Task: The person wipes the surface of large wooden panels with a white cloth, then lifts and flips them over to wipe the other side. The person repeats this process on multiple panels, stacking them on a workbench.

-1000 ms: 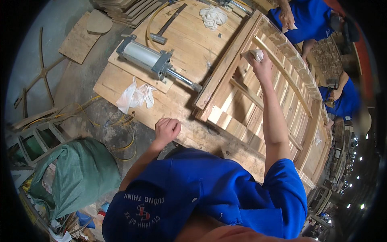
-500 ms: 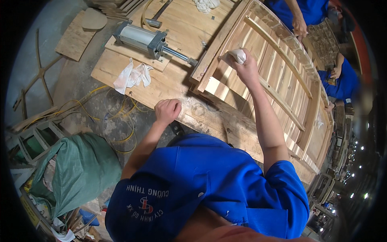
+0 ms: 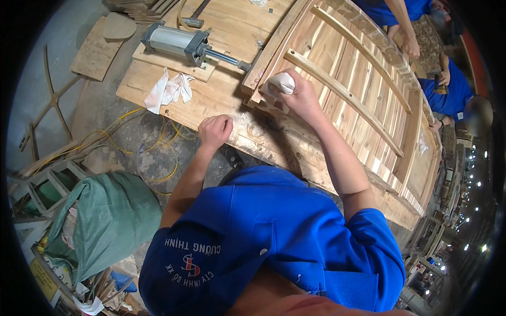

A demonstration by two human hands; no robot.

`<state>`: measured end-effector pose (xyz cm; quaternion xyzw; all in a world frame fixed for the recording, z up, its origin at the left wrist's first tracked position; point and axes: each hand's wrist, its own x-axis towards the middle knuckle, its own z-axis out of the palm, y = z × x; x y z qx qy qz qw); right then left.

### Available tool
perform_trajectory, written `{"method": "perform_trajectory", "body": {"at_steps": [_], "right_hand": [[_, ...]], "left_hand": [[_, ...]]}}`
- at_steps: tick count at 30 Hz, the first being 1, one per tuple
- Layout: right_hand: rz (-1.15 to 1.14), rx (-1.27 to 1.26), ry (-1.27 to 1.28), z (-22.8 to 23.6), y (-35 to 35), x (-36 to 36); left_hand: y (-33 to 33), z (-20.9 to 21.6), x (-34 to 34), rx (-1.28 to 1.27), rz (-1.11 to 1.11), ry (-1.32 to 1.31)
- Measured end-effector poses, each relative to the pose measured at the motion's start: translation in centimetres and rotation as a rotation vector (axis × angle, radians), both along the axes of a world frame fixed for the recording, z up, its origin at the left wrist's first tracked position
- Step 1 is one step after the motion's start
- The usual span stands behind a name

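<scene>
A slatted wooden panel (image 3: 327,129) with a raised frame and long cross battens lies on the workbench in front of me. My right hand (image 3: 301,96) is wrapped round a bunched white cloth (image 3: 281,82), held at the panel's near left corner, against or just over its frame. My left hand (image 3: 215,131) rests as a loose fist at the bench's near edge, left of the panel, with nothing showing in it. Beyond that fist, a second crumpled white cloth (image 3: 167,90) lies on the bench.
A pneumatic cylinder (image 3: 176,43) on a board points its rod at the panel's frame. Behind it lies a hammer (image 3: 192,22). Yellow hoses (image 3: 171,167) coil on the floor beside a green sack (image 3: 113,221). Across the panel, two co-workers in blue (image 3: 448,95) work; one holds a brush.
My right hand has brought its cloth from over the slats back toward me, to the panel's near left corner. My left hand keeps its place at the bench edge. The view has shifted slightly.
</scene>
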<state>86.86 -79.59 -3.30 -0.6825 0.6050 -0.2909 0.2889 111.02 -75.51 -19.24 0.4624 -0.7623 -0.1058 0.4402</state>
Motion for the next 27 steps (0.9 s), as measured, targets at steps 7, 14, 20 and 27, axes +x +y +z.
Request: {"method": "perform_trajectory", "body": {"at_steps": [7,14,20,27], "right_hand": [[0.037,0.024,0.014,0.8,1.0,0.4],[-0.010,-0.002,0.030,0.4,2.3,-1.3],[-0.128,-0.022,0.059,0.7,6.2,-5.5],[-0.316,-0.020,0.000,0.6,12.9,-12.4]], "left_hand": [[0.0,-0.1,-0.1,0.010,0.014,-0.038],[0.1,-0.2,-0.4,0.054,0.024,-0.058],[0.2,-0.5,-0.4,0.078,0.011,-0.065],[1.3,-1.4,-0.3,0.266,0.158,0.244]]}}
